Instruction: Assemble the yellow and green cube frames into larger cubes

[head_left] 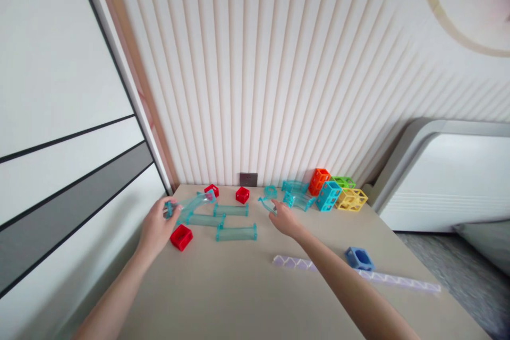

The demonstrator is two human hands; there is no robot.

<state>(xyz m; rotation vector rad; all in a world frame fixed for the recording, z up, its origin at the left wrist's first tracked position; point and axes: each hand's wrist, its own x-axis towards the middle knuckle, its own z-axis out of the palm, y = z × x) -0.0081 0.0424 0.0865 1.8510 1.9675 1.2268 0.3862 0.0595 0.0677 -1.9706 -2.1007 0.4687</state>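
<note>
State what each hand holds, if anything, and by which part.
The left hand grips a clear teal plastic track piece at its near end. The right hand touches a curved clear teal track piece; whether it grips cannot be told.

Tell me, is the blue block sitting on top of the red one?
No, the blue block lies alone on the table by the right forearm, far from the red block near the left hand.

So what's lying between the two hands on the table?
In the head view, clear teal plastic track tubes lie side by side between the left hand and right hand; a small red plastic cube sits beside the left hand.
</note>
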